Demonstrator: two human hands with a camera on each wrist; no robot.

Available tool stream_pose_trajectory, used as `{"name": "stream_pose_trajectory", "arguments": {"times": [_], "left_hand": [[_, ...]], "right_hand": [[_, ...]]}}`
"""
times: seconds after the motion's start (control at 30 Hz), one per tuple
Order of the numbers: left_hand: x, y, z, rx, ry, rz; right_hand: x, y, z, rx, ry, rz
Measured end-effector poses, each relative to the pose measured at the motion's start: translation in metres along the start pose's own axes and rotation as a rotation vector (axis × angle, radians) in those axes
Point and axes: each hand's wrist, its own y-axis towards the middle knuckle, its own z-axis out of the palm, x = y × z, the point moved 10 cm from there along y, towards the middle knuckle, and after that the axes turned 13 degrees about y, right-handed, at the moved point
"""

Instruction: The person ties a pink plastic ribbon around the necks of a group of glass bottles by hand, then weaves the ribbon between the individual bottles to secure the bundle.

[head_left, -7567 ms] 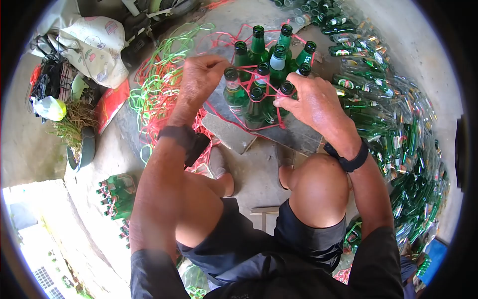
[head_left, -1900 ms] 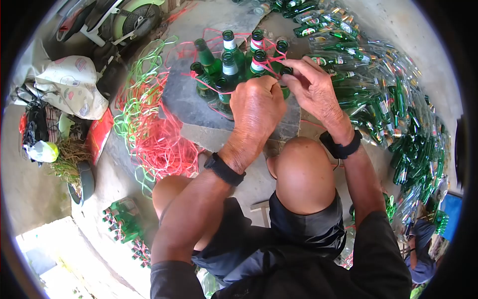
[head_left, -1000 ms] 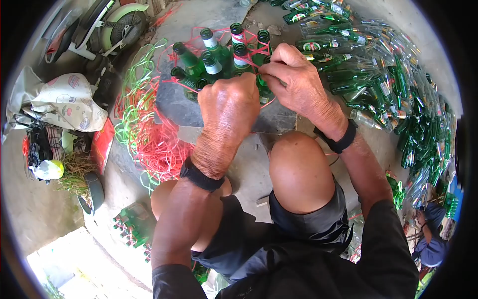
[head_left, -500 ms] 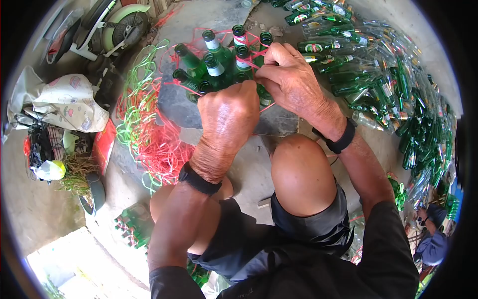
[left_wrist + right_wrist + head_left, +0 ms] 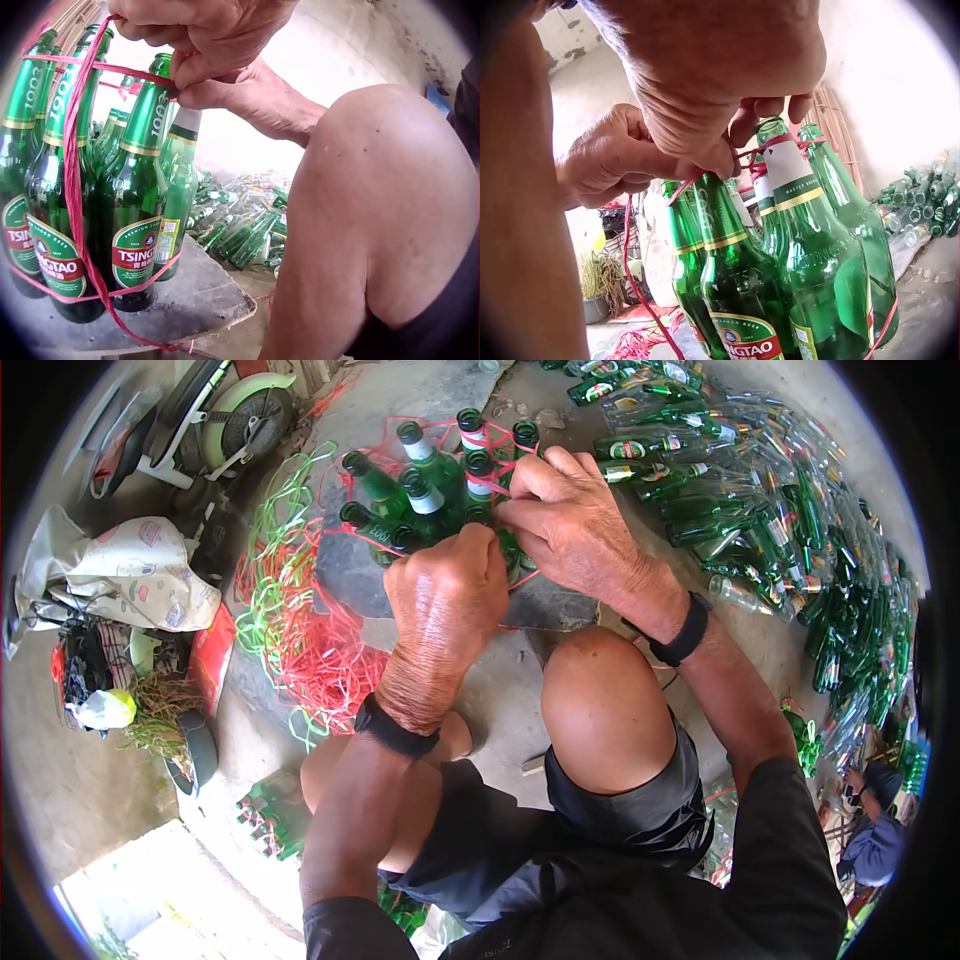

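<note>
Several green beer bottles (image 5: 425,510) stand upright in a tight cluster on a grey slab (image 5: 545,603). Pink plastic twine (image 5: 73,150) runs around their necks, and another loop circles them lower down. My left hand (image 5: 447,590) is curled in a fist at the near side of the bundle, gripping the twine, whose long strand hangs down past the labels in the left wrist view. Close beside it my right hand (image 5: 575,520) pinches the twine at a bottle neck with thumb and fingertips. In the right wrist view both hands meet over the neck of one bottle (image 5: 731,262).
A tangled heap of pink and green twine (image 5: 320,650) lies left of the slab. Loose bottles (image 5: 740,510) are piled along the right wall. Tied bottles (image 5: 270,815) stand at lower left, near a plant pot (image 5: 197,750). Another person (image 5: 872,830) is at far right.
My hands, earlier on opposite sides of the bundle, have come together at its near right corner. The bundle appears turned. Over the last second the hands move only slightly, still holding the twine.
</note>
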Motion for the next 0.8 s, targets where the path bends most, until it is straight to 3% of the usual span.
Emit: {"name": "stream_pose_trajectory", "arguments": {"times": [0.23,0.3,0.5,0.8], "left_hand": [[0.004,0.003,-0.001,0.064,0.004,-0.043],[0.005,0.004,0.0,0.065,-0.001,-0.045],[0.004,0.007,-0.003,0.047,-0.024,-0.026],[0.007,0.024,-0.006,0.086,-0.115,-0.027]], "right_hand": [[-0.004,0.003,-0.004,0.006,0.158,0.037],[-0.01,0.002,-0.013,-0.091,0.294,0.032],[-0.016,-0.001,-0.017,-0.063,0.207,0.111],[-0.02,-0.003,-0.017,-0.1,0.243,0.068]]}}
